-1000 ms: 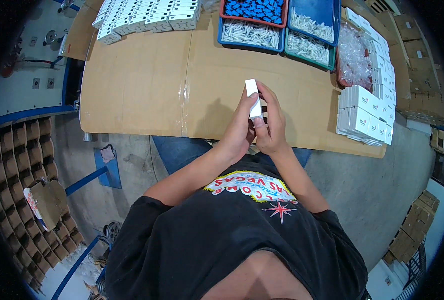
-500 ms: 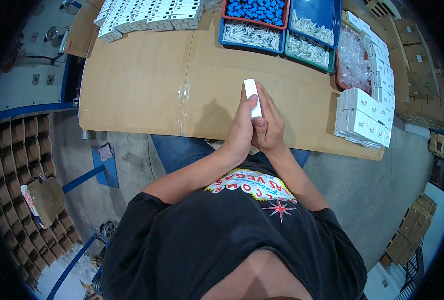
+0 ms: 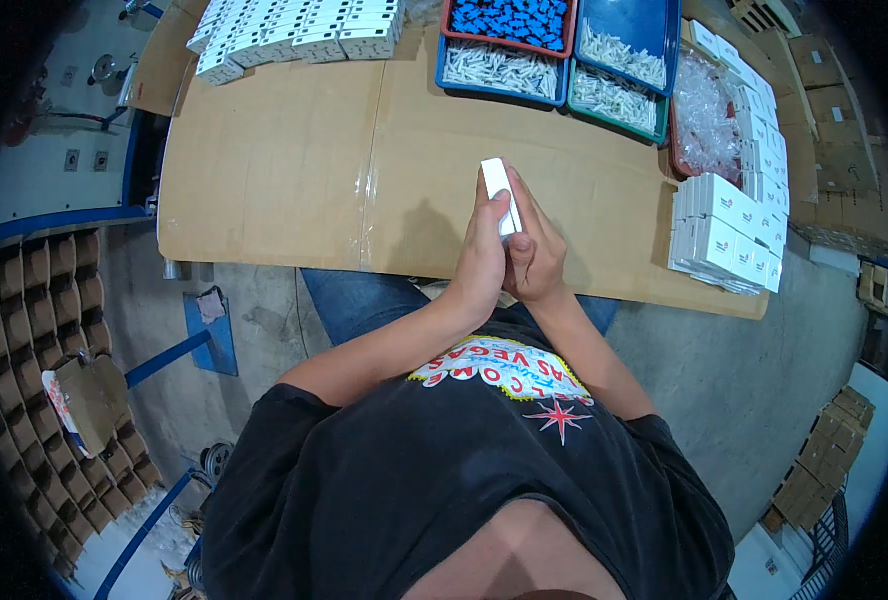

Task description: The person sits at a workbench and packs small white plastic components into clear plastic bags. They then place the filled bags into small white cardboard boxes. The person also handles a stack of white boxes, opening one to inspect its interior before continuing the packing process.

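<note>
A small white box [image 3: 497, 180] stands on edge between my palms, above the near part of the cardboard-covered table [image 3: 284, 170]. My left hand [image 3: 479, 240] presses on its left side, thumb laid along its narrow top face. On the other side, my right hand [image 3: 538, 245] closes against it, with its thumb bent near the box's near end. Both hands grip the box together, and my palms and fingers hide its wide sides.
Rows of white boxes [image 3: 294, 35] stand at the far left. Trays hold blue pieces [image 3: 512, 20] and white sticks [image 3: 501, 70]. Clear plastic bags [image 3: 706, 115] fill a red tray at right, beside stacked flat white boxes [image 3: 727, 235]. A partitioned cardboard crate [image 3: 44, 390] lies lower left.
Both hands have shifted very slightly left with the white box still held between them. Everything else stays in place.
</note>
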Motion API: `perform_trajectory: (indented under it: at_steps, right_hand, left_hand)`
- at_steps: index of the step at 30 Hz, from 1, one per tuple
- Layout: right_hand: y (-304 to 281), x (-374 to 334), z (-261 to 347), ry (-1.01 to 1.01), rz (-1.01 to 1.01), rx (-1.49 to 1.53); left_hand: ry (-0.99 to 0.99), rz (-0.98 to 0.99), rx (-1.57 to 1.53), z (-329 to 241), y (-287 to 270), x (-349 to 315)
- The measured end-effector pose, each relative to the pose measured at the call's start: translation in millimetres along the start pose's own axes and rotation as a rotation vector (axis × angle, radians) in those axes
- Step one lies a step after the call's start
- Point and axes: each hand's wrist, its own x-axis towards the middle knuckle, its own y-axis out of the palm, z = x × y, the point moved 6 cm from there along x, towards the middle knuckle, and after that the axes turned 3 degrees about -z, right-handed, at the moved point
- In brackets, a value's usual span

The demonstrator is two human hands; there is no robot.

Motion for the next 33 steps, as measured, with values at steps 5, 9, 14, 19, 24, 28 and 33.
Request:
perform_trajectory:
  at_steps: [5,9,14,19,24,28,33]
  right_hand:
    - [0.1,-1.2,-2.4,0.011,-0.013,0.028]
    - [0.5,1.7,-6.5,0.090,0.032,0.084]
    - [-5.5,8.0,-15.6,0.360,0.032,0.385]
    - [1.5,5.1,-15.6,0.512,0.142,0.382]
    - [7.6,-0.6,-17.3,0.647,0.153,0.656]
    - [2.8,3.7,-9.6,0.515,0.195,0.537]
    - [-8.3,11.7,-4.7,0.269,0.208,0.265]
  left_hand:
    - [-0.052,-0.017,-0.010,0.7,0.2,-2.8]
    - [-0.068,0.002,-0.067,3.2,-2.1,2.8]
    - [0.192,0.060,0.091,-15.6,-3.3,16.0]
    - [0.358,0.167,0.152,-37.9,-5.5,12.8]
    - [0.341,0.191,0.203,-46.8,-4.5,10.0]
    - [0.313,0.139,0.199,-43.6,-18.9,14.8]
    - [0.265,0.164,0.151,-44.8,-18.6,13.4]
